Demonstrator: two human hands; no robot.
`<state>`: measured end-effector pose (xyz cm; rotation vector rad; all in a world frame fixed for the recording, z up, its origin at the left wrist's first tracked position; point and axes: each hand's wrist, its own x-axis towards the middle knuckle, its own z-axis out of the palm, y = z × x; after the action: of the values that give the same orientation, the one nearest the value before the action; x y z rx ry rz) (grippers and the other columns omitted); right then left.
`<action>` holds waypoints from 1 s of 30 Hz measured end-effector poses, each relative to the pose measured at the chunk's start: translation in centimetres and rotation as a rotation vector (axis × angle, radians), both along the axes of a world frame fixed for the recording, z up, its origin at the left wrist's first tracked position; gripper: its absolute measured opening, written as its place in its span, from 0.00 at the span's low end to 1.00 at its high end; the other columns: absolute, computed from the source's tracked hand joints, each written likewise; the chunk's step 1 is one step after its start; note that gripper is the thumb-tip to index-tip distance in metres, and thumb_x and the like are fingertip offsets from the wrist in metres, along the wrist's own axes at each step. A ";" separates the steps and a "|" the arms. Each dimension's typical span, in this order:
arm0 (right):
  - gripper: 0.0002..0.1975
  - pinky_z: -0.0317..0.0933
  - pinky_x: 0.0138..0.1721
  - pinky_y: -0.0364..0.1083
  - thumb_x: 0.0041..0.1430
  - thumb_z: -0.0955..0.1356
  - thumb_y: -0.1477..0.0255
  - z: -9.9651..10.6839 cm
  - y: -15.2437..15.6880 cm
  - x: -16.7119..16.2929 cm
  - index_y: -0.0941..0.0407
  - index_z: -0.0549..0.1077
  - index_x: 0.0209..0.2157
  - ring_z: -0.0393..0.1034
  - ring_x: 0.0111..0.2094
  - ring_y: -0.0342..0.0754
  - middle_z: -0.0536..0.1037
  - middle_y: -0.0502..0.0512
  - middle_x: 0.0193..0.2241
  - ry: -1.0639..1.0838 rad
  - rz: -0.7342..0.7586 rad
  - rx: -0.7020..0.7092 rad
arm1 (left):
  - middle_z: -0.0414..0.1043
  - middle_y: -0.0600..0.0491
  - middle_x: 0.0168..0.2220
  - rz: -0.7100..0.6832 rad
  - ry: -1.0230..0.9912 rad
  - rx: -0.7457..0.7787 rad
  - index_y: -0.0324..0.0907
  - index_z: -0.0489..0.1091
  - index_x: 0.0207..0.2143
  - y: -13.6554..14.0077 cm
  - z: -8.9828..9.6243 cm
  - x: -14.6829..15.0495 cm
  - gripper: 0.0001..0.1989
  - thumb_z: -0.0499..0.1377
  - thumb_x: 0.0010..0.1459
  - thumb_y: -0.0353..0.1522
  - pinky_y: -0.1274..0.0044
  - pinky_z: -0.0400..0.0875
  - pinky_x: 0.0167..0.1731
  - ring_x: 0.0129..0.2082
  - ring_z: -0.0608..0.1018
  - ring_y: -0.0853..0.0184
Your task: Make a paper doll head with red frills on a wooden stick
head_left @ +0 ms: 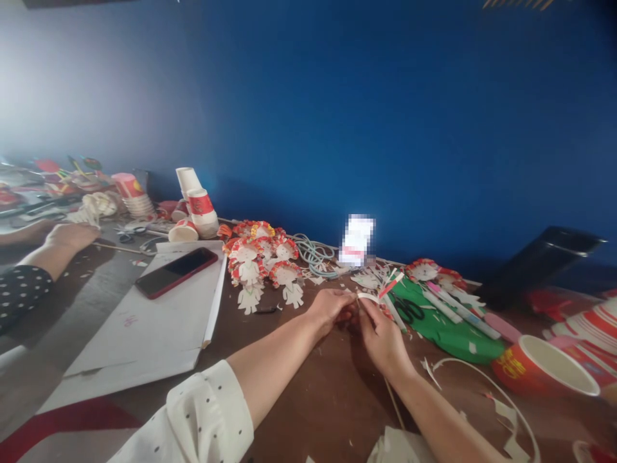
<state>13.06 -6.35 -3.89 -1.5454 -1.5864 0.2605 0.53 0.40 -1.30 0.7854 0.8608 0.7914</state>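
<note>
Strip (369, 298) pinched between two hands

Strip is above the brown table (294, 373), nearer its far edge. Long axis runs roughly along that edge, free end pointing right. Appearance: white, narrow, slightly arched; paper-like. Left hand (335, 307) and right hand (386, 341) hold its left end in narrow fingertip grips; exact contact partly hidden.

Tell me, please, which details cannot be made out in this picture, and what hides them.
Head view: exact grip of the left hand and right hand; their own fingers cover it.
Head view: content of the bright screen; pixelation masks it.
Head view: pink writing on the white board; too small to read.
Head view: rest of the co-worker's sleeve; cut off by the left edge.
</note>
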 end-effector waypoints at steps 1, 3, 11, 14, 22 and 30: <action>0.21 0.69 0.51 0.55 0.63 0.61 0.67 0.0 0.0 0.0 0.59 0.75 0.51 0.74 0.50 0.59 0.79 0.65 0.48 -0.001 -0.003 -0.005 | 0.67 0.56 0.19 0.001 0.005 -0.004 0.32 0.72 0.27 0.0 0.1 0.0 0.06 0.63 0.54 0.28 0.82 0.62 0.22 0.17 0.68 0.77; 0.21 0.69 0.50 0.55 0.63 0.61 0.67 0.0 0.0 -0.1 0.59 0.74 0.53 0.73 0.51 0.59 0.78 0.65 0.49 0.001 -0.003 -0.011 | 0.66 0.56 0.19 0.010 0.019 -0.012 0.33 0.71 0.26 -0.1 0.2 0.1 0.07 0.62 0.55 0.27 0.82 0.62 0.22 0.16 0.67 0.77; 0.21 0.68 0.51 0.53 0.63 0.61 0.65 -0.2 -0.1 -0.3 0.60 0.73 0.52 0.72 0.53 0.58 0.78 0.65 0.51 0.027 0.026 -0.034 | 0.62 0.58 0.15 0.010 0.084 0.013 0.37 0.65 0.20 -0.3 0.2 0.3 0.12 0.59 0.57 0.25 0.80 0.59 0.19 0.12 0.65 0.75; 0.20 0.68 0.50 0.52 0.63 0.61 0.66 0.0 -0.3 -0.4 0.59 0.73 0.52 0.73 0.52 0.57 0.78 0.64 0.50 0.030 0.026 -0.048 | 0.61 0.58 0.15 0.015 0.115 0.045 0.37 0.64 0.20 -0.3 0.0 0.4 0.12 0.57 0.56 0.25 0.80 0.57 0.17 0.12 0.64 0.75; 0.21 0.68 0.51 0.50 0.61 0.61 0.67 0.2 -0.2 -0.7 0.60 0.74 0.51 0.73 0.52 0.56 0.78 0.64 0.50 0.025 0.028 -0.036 | 0.61 0.58 0.13 0.032 0.201 0.104 0.39 0.63 0.19 -0.2 -0.5 0.7 0.12 0.56 0.55 0.24 0.80 0.55 0.14 0.10 0.65 0.73; 0.20 0.69 0.47 0.50 0.61 0.61 0.67 0.5 -0.4 -0.6 0.59 0.75 0.51 0.76 0.46 0.55 0.80 0.62 0.46 0.067 0.037 -0.065 | 0.61 0.58 0.13 0.032 0.183 0.066 0.39 0.63 0.20 -0.3 -0.6 0.8 0.13 0.58 0.56 0.26 0.82 0.52 0.13 0.10 0.66 0.73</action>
<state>12.42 -6.75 -3.37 -1.5418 -1.5695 0.3837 1.37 0.14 -1.91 0.9149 1.0169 0.7877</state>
